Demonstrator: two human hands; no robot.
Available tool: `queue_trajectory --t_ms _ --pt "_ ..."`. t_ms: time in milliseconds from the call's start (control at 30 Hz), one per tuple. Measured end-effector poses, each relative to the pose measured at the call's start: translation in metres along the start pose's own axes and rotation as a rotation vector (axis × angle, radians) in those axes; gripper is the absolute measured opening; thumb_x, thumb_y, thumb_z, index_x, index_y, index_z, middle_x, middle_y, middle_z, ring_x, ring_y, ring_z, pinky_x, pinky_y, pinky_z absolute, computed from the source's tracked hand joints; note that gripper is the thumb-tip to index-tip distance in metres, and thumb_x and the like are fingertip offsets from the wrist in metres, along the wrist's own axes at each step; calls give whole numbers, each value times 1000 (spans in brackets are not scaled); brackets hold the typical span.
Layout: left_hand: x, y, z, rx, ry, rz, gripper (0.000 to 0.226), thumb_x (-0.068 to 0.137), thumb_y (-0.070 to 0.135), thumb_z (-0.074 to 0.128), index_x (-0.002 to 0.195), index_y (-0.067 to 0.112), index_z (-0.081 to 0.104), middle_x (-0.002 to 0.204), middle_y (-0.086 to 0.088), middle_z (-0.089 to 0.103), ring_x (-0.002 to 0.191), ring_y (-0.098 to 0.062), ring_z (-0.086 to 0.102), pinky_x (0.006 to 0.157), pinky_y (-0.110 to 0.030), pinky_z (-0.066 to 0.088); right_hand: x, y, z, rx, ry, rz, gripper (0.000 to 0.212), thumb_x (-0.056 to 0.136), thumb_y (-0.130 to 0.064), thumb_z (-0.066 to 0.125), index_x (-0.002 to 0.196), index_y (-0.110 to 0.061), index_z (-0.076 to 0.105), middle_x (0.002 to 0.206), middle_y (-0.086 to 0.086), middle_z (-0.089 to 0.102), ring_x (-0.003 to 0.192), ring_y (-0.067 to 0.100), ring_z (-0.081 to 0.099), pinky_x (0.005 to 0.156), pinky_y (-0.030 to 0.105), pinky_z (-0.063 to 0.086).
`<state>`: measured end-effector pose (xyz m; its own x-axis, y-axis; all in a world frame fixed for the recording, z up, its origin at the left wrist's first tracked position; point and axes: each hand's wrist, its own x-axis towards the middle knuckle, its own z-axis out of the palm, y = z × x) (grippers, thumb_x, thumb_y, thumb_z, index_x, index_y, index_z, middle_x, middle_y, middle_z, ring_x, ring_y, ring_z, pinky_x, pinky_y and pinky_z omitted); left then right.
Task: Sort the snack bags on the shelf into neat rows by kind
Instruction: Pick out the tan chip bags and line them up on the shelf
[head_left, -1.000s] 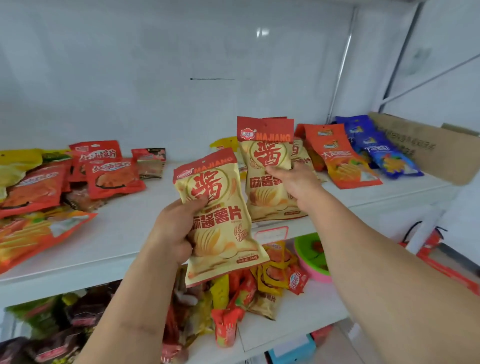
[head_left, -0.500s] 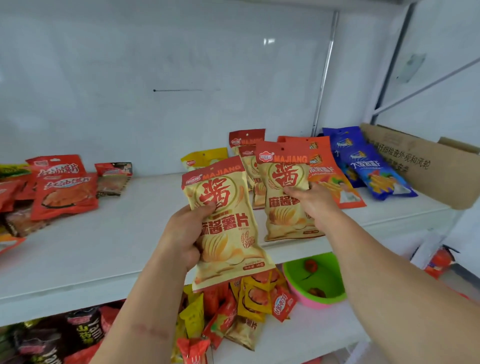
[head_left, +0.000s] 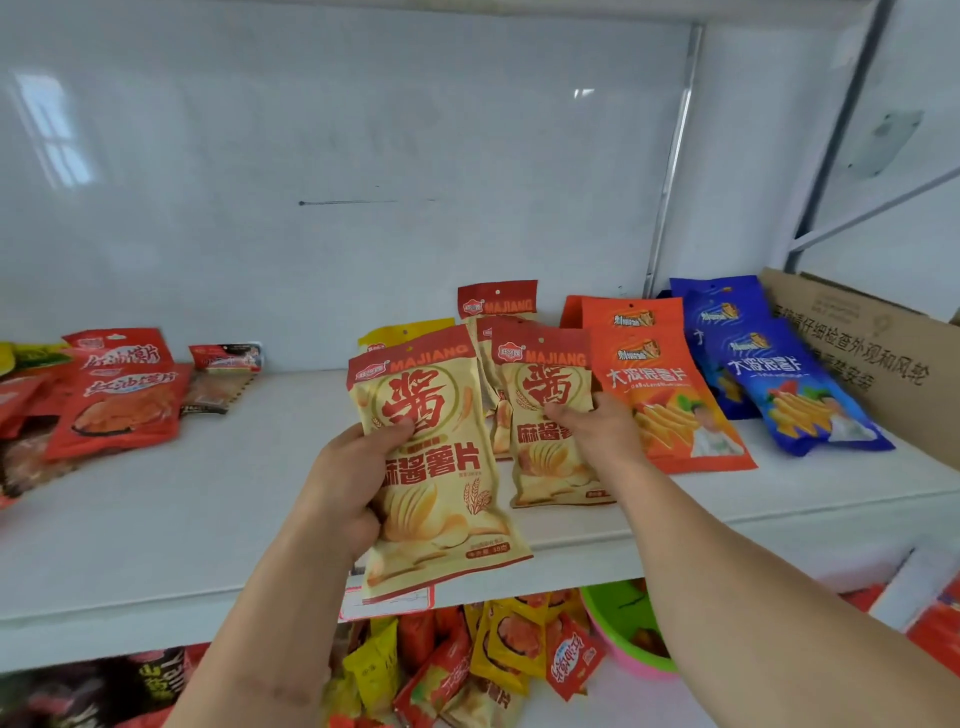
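My left hand (head_left: 345, 483) grips a beige Majiang chip bag (head_left: 436, 467) with a red top, held up in front of the white shelf (head_left: 208, 499). My right hand (head_left: 597, 426) holds a second Majiang bag (head_left: 545, 384) low over the shelf, on a short row of the same bags (head_left: 496, 304) that runs to the back wall. Right of that row lie two orange chip bags (head_left: 670, 405), then blue chip bags (head_left: 779, 384). A yellow bag (head_left: 410, 330) peeks out behind the one in my left hand.
Red snack bags (head_left: 119, 410) and a small dark pack (head_left: 223, 374) lie in a heap at the shelf's left. A cardboard box (head_left: 872, 353) stands at the far right. The lower shelf holds mixed small packs (head_left: 498, 654) and a green bowl (head_left: 623, 623).
My right hand has lowered its Majiang bag onto the row beside the orange bags. The left hand's bag has stayed raised. The view has shifted left.
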<state>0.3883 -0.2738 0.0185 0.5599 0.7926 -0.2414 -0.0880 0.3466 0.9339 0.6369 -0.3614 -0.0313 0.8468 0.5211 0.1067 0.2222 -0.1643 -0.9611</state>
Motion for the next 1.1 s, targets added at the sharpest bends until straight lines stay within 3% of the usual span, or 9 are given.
queue_trajectory --t_ms 200,400,567,667,767,833,933,1033,1100 --pt "-3 -13 21 -8 107 11 22 94 19 67 114 9 65 95 -14 78 86 -35 76 83 -57 59 27 11 5 -88 10 -37 37 77 -45 79 94 -17 63 88 -7 72 82 19 69 75 41 57" --pt "-5 -23 33 -17 188 18 22 94 18 67 114 9 65 95 -15 78 86 -35 76 81 -57 59 37 13 11 -203 10 -88 42 84 -46 72 103 -13 55 87 -8 61 82 20 61 60 29 41" --pt "2 -24 49 16 176 19 20 95 19 67 113 11 65 95 -13 79 84 -32 77 77 -51 61 46 14 16 -221 1 -78 49 83 -48 72 111 -12 53 96 -2 66 92 27 67 67 33 46" --pt "12 -24 67 26 130 23 18 95 16 67 112 10 66 95 -12 79 84 -30 77 72 -44 62 42 11 9 -204 -24 -94 65 84 -50 71 129 -10 49 115 3 67 103 26 65 70 32 45" --pt "25 -28 86 66 79 23 19 94 16 68 112 10 67 94 -11 79 83 -28 77 69 -42 62 34 4 -5 -187 -11 -84 74 89 -56 61 142 -8 42 137 7 57 121 27 57 84 32 43" --pt "37 -32 95 98 63 27 21 94 20 69 112 11 68 95 -9 79 85 -28 77 74 -47 63 28 3 -16 -206 22 -91 69 94 -60 48 140 -9 46 136 9 58 121 29 56 91 36 44" --pt "54 -37 103 133 100 49 21 92 29 71 107 15 70 94 -8 79 86 -30 76 79 -56 61 13 9 -27 -242 34 -119 71 94 -67 35 134 -11 51 129 6 61 116 27 58 88 36 45" --pt "69 -43 110 163 139 95 25 89 36 72 105 16 71 93 -7 79 84 -30 76 78 -56 61 -9 22 -27 -265 -12 -171 82 88 -77 31 139 -15 47 136 2 56 124 24 54 99 42 47" --pt "77 -46 116 178 153 139 23 89 36 72 102 17 71 93 -6 79 83 -28 76 77 -54 62 -20 29 -24 -281 -47 -192 80 86 -78 33 137 -19 48 133 0 56 122 22 53 98 43 48"
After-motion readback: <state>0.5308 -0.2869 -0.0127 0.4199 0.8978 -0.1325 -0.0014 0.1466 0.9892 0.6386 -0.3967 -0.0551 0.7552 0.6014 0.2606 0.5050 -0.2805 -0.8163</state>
